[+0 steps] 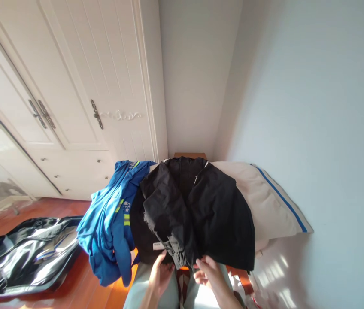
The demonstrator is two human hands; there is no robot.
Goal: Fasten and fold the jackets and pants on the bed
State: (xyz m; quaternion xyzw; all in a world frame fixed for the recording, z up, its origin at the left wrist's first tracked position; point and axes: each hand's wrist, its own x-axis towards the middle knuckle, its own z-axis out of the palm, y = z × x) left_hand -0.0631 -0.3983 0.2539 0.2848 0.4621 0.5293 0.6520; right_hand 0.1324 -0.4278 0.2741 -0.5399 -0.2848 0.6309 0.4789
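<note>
A black jacket (220, 210) lies spread out in front of me, its sleeves folded in over the front and their cuffs close together at the lower edge. My left hand (162, 274) is at the bottom hem near a small white label, fingers apart, holding nothing that I can see. At the sleeve cuffs on the other side, my right hand (208, 273) has its fingers curled by the black cloth; whether they grip it is unclear. A blue garment (107, 227) with yellow-green stripes hangs to the left of the jacket.
Beneath the clothes is a pale cushion or cover (265, 201) with a blue stripe. A shiny black plastic-covered item (30, 253) lies on the wooden floor (85, 274). A white wardrobe (130, 77) stands behind at left, and a pale wall (313, 107) rises at right.
</note>
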